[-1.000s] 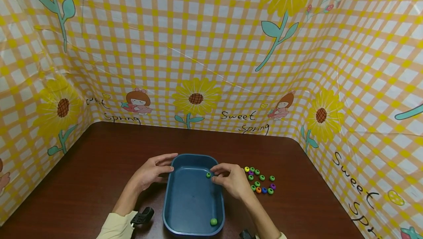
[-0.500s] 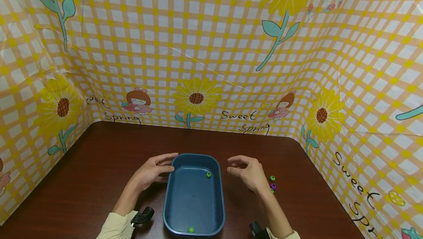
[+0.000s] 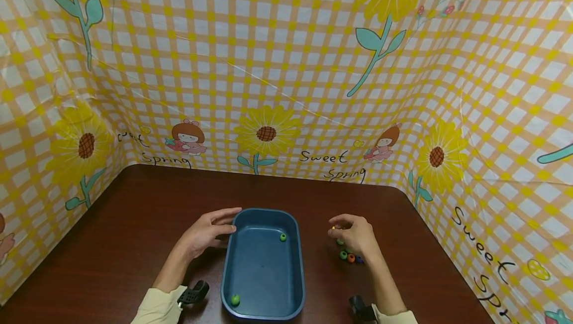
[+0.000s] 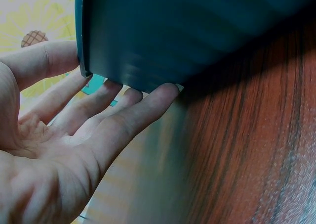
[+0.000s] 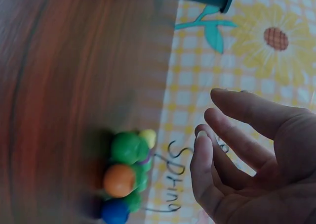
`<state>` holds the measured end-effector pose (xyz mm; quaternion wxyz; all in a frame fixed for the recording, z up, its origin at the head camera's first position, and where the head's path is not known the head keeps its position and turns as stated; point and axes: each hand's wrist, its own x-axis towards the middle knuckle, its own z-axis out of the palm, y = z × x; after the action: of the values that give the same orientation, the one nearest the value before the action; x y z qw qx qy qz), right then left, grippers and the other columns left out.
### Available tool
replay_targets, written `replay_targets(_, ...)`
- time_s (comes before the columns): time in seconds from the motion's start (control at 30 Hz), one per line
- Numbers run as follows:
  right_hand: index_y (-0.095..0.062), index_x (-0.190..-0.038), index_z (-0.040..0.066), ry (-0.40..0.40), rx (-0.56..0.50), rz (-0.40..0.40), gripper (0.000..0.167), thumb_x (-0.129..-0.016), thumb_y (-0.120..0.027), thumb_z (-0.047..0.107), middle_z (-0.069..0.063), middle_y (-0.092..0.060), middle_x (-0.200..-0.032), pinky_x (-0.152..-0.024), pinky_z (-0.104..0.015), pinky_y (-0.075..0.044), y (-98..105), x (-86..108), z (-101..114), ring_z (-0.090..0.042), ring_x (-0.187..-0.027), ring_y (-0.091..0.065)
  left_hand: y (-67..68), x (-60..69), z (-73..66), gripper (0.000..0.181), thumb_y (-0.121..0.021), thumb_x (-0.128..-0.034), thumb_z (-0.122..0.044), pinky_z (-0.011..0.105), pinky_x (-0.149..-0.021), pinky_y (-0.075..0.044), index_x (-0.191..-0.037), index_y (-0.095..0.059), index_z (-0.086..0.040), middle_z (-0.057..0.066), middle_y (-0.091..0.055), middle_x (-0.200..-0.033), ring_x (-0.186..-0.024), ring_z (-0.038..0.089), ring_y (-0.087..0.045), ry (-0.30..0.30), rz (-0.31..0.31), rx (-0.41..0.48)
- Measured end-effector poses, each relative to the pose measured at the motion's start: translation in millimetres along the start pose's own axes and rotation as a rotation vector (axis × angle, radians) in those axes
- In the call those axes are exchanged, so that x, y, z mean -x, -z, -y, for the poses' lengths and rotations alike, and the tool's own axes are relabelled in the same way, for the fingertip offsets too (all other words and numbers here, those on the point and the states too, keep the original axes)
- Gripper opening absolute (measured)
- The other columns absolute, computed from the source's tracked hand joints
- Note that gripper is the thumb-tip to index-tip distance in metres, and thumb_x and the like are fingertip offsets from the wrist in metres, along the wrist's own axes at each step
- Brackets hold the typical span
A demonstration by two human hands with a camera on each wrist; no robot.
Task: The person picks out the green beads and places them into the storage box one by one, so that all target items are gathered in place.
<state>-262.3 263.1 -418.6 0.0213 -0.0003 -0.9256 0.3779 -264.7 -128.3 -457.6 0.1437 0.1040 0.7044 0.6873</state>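
A blue tray [image 3: 261, 274] holds one green bead [image 3: 283, 237] near its far right corner and another [image 3: 235, 300] near its front left corner. Touching the tray's left wall are the fingertips of my left hand [image 3: 207, 234], fingers spread and fairly straight, as the left wrist view also shows. My right hand [image 3: 356, 237] hovers over the bead group, fingers loosely bent and nothing between them. The right wrist view has that hand [image 5: 261, 159] beside an orange bead [image 5: 119, 180], a blue bead [image 5: 115, 211], several green beads and a yellow bead [image 5: 147, 138].
The dark wooden table [image 3: 179, 184] is enclosed by a yellow checked cloth [image 3: 277, 65] with sunflowers at the back and sides. Black wrist devices sit by both sleeves, the left one [image 3: 194, 293] close to the tray's left side.
My right hand has moved right from the tray's right rim to above the beads. The front green bead has rolled left along the tray's near end. My left hand has stayed in place.
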Motion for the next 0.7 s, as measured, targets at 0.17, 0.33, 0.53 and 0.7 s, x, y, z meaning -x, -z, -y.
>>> replay_targets(0.17,-0.077,-0.108,0.006,-0.030,0.011,0.007,0.025,-0.084,-0.080,0.013,-0.007,-0.070,-0.092,-0.058,-0.032,-0.049,0.0,-4.2,-12.6,-0.021,-0.069,-0.063,0.0,0.0,0.0,0.053,-0.060,-0.1005,-0.008,0.049,-0.087,-0.060,-0.152,-0.046,-0.006,0.026,-0.053,-0.147,-0.121,0.042,-0.064,-0.002,-0.004,-0.009)
replay_targets(0.33,-0.077,-0.105,0.005,-0.046,0.042,0.015,0.023,-0.082,-0.081,0.011,-0.007,-0.071,-0.087,-0.057,-0.032,-0.048,0.9,-7.4,-23.7,-0.020,-0.068,-0.061,-0.1,0.0,0.0,0.054,-0.060,-0.1003,-0.009,0.049,-0.086,-0.060,-0.152,-0.046,-0.006,0.025,-0.053,-0.147,-0.119,0.042,-0.065,0.002,-0.009,-0.004)
replay_targets(0.53,-0.078,-0.099,0.008,-0.061,0.078,0.043,0.020,-0.079,-0.081,0.010,-0.004,-0.073,-0.083,-0.063,-0.032,-0.049,0.0,-10.7,-32.9,-0.018,-0.070,-0.061,-0.4,-0.2,0.1,0.053,-0.060,-0.1005,-0.008,0.048,-0.085,-0.061,-0.152,-0.046,-0.006,0.025,-0.054,-0.147,-0.118,0.042,-0.066,0.004,-0.009,0.000)
replay_targets(0.7,-0.078,-0.094,0.009,-0.071,0.084,0.044,0.016,-0.078,-0.078,0.006,-0.005,-0.075,-0.089,-0.064,-0.033,-0.049,-2.0,-12.2,-37.2,-0.020,-0.072,-0.061,-0.7,0.0,-1.0,0.053,-0.060,-0.1004,-0.008,0.048,-0.086,-0.060,-0.152,-0.046,-0.006,0.025,-0.055,-0.146,-0.120,0.042,-0.065,0.007,-0.013,-0.006)
